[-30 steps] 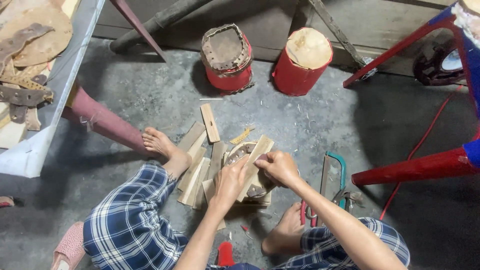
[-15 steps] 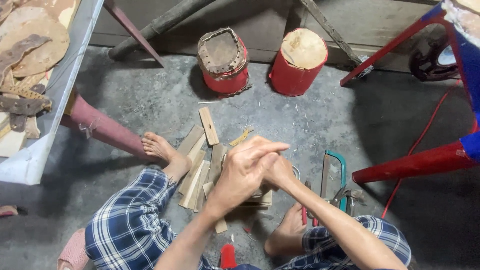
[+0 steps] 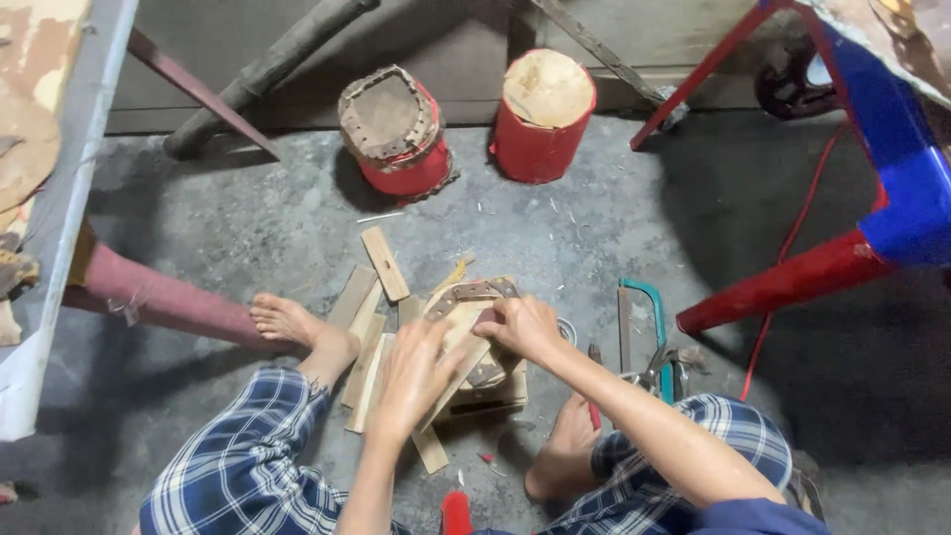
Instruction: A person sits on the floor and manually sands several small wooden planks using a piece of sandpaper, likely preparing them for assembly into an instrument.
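I sit on the floor with a round wooden piece (image 3: 458, 319) between my feet. A brown leather strap (image 3: 475, 291) curves along its far rim. My left hand (image 3: 416, 381) presses down on a pale wooden slat (image 3: 464, 369) that lies slanted across the round piece, fingers curled over it. My right hand (image 3: 525, 327) grips the round piece at its right edge, close to the strap's end. The piece rests on a small wooden block (image 3: 495, 401), partly hidden by my hands.
Several loose wooden slats (image 3: 369, 342) lie left of the piece by my left foot (image 3: 292, 322). A teal hacksaw (image 3: 644, 312) and pliers (image 3: 662, 369) lie at right. Two red drums (image 3: 540, 129) stand behind. A red table leg (image 3: 783, 282) slants at right.
My hands, held together above the piece half a second ago, have come down and apart; the left now lies on the slat, the right on the piece's edge.
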